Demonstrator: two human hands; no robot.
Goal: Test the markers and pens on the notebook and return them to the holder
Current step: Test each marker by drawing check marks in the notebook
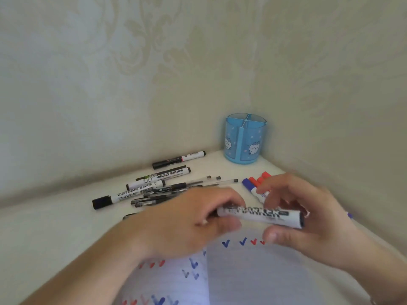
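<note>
Marker (262, 215) between left hand (187, 221) and right hand (308, 219), above notebook (253, 278).

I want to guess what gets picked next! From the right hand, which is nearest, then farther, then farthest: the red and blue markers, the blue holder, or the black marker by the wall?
Judged from the right hand in the head view:
1. Red and blue markers, right beside its fingertips.
2. Blue holder, behind, in the corner.
3. Black marker by the wall, far off to the left.
</note>
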